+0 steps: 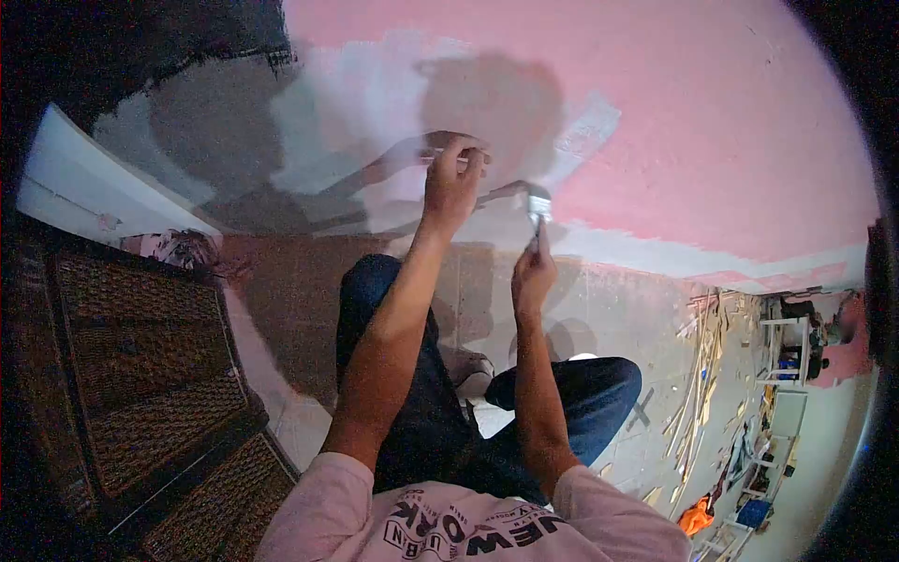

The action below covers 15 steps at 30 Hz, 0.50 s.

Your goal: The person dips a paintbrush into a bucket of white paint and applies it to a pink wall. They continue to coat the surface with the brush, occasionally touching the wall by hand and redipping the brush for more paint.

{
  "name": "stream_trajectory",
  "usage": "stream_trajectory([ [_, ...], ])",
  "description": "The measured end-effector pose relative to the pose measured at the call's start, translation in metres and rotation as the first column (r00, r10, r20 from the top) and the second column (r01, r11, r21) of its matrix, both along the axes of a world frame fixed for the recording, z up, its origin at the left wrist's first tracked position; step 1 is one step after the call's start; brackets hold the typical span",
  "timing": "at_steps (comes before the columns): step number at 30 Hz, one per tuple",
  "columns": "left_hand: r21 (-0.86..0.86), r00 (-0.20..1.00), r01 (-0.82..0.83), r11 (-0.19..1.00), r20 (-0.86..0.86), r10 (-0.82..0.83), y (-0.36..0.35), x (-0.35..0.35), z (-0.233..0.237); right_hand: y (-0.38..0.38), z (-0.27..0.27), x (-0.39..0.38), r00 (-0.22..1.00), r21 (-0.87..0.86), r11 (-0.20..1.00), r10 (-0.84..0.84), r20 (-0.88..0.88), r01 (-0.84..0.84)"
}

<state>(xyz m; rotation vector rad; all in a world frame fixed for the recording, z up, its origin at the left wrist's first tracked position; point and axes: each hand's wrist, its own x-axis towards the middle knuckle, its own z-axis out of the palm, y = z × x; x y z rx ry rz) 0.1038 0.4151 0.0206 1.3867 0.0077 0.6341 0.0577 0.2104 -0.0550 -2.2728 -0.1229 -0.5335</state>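
My right hand (534,279) is closed around the handle of a paintbrush (539,206). The brush points up and its pale bristles are at the lower part of the wall (674,122), which is pink with patches of whitish paint (588,131). Left of the brush and higher, my left hand (453,185) is raised in front of the wall with its fingers curled inward. A thin pale edge shows at those fingers; what they hold, if anything, I cannot make out. Shadows of my head and arms fall across the painted area.
Dark woven panels (150,365) stand at the left, below a white ledge (103,192). My bent knees (581,398) are over the tiled floor (627,328). Long thin strips (698,375) lie at the right, near white shelves (787,351) and an orange item (696,517).
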Motion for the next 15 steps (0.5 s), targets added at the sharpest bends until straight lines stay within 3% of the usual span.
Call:
stream_trajectory([
  [2,0.015,1.000,-0.011,1.000,0.018,0.010,0.003,0.001,0.001,0.002,-0.008,0.004,0.981,0.071,0.997,0.010,0.192,-0.024],
  [4,0.027,0.999,-0.012,1.000,0.031,0.011,-0.003,0.002,-0.001,0.000,-0.017,0.005,0.989,0.045,0.998,0.030,0.141,-0.037],
  [5,0.016,1.000,0.001,1.000,0.000,-0.001,-0.005,0.000,-0.001,-0.003,-0.038,0.018,0.997,-0.052,0.996,0.078,0.013,-0.077],
  [8,-0.009,0.999,0.014,1.000,-0.038,-0.015,-0.007,0.001,0.002,0.004,-0.057,0.021,0.978,-0.078,0.995,0.040,-0.203,-0.057],
  [11,-0.016,1.000,0.006,1.000,-0.023,-0.007,-0.009,0.003,0.001,-0.013,-0.099,0.029,0.963,-0.215,0.969,0.065,-0.261,-0.124],
  [15,0.040,0.998,0.052,0.998,-0.031,-0.051,-0.010,0.009,-0.002,-0.033,-0.082,0.040,0.964,-0.260,0.955,0.078,-0.254,-0.146],
])
